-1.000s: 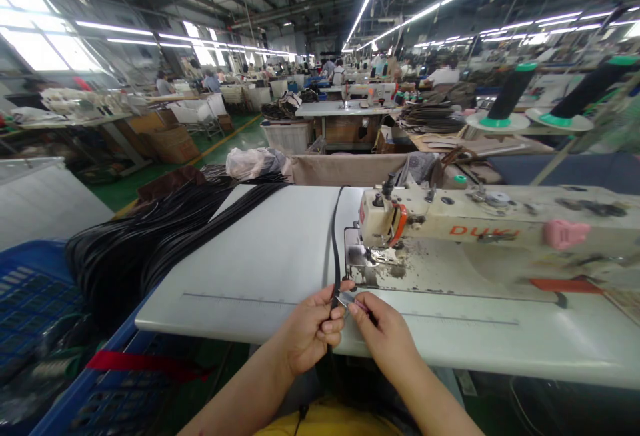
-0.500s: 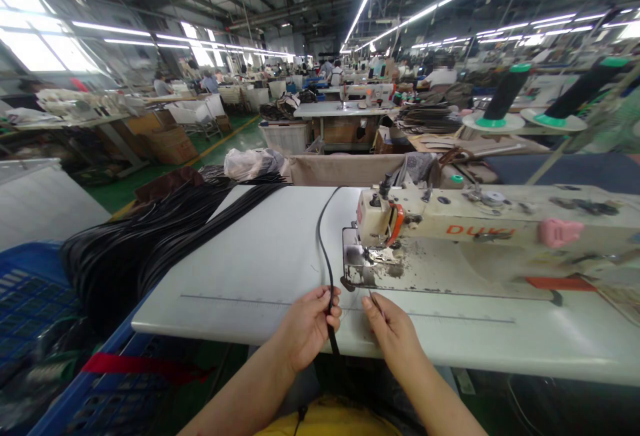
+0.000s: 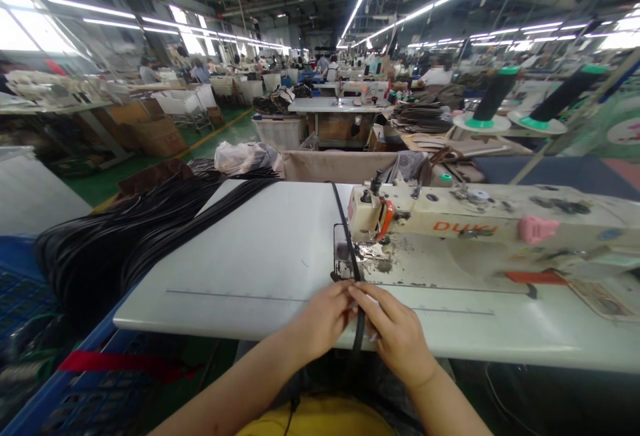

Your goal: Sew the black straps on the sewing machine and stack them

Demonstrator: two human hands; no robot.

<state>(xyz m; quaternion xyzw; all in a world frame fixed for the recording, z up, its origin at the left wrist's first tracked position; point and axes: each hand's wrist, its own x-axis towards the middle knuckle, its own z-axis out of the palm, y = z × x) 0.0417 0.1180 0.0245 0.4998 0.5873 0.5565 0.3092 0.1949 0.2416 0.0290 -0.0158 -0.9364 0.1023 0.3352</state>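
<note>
A long black strap (image 3: pixel 345 229) runs across the white sewing table (image 3: pixel 250 256) from its far edge toward me, passing just left of the presser foot of the cream sewing machine (image 3: pixel 450 223). Near the table's front edge, my left hand (image 3: pixel 325 319) and my right hand (image 3: pixel 395 333) both pinch the strap, fingers closed on it and almost touching. Below my hands the strap hangs over the edge toward my lap.
A big heap of black straps (image 3: pixel 130 243) lies across the table's left side and over a blue crate (image 3: pixel 30 356). Two black thread cones (image 3: pixel 493 96) stand behind the machine. Other workers sit at tables far back.
My right hand, apart from the strap half a second ago, has closed on it beside my left. The strap has straightened and shifted right, toward the machine's needle.
</note>
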